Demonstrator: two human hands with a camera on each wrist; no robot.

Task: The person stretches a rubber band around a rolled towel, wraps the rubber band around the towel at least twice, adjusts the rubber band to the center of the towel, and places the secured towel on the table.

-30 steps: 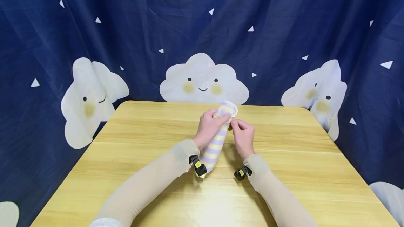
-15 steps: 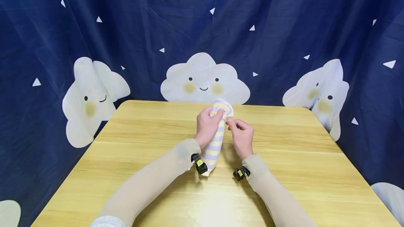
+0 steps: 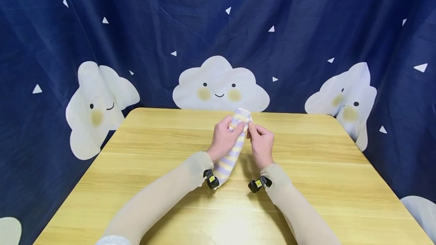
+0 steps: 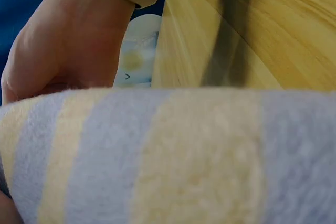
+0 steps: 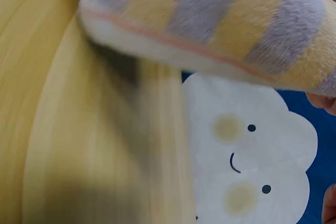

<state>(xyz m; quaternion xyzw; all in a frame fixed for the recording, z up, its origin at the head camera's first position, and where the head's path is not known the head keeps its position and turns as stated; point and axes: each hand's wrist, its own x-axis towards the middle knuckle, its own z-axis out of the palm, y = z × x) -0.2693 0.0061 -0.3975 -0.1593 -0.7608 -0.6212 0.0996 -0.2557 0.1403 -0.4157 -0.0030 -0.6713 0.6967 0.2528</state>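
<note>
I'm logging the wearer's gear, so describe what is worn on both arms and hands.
Both arms wear snug beige sleeves, the left sleeve and the right sleeve, reaching to the wrists. Each wrist carries a small black camera unit with a yellow-green mark: the left wrist unit and the right wrist unit. The left hand and right hand are bare, with no gloves; no rings show.

Head view bright, even, sharp; light from above, slightly front. Pale glare patch on near table (image 3: 235, 226). Soft short shadows under forearms and beside sock (image 3: 231, 154). Backdrop (image 3: 306, 29) folds darker toward corners; mild wide-angle bend at edges. Left wrist view: sock (image 4: 173, 156) fills frame, soft, too close for focus. Right wrist view: table (image 5: 79, 145) streaked with blur, dark shadow under sock (image 5: 210, 30); cloud print (image 5: 247, 156) fairly crisp.
</note>
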